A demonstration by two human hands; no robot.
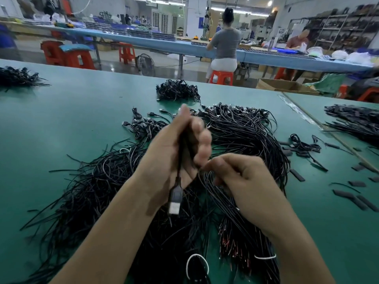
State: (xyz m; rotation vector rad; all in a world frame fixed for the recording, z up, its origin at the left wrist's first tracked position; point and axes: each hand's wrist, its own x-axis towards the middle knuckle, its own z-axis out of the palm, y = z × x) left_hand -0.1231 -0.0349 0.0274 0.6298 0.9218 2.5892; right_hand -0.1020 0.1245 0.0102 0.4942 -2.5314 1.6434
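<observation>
I see the left hand (168,152) with fingers curled around a black USB cable (178,171). Its plug (175,201) hangs below the palm. The right hand (246,181) pinches a thin black wire (202,177) just beside the left fingertips. Both hands are over the heap of cables (246,136) on the green table (61,130).
</observation>
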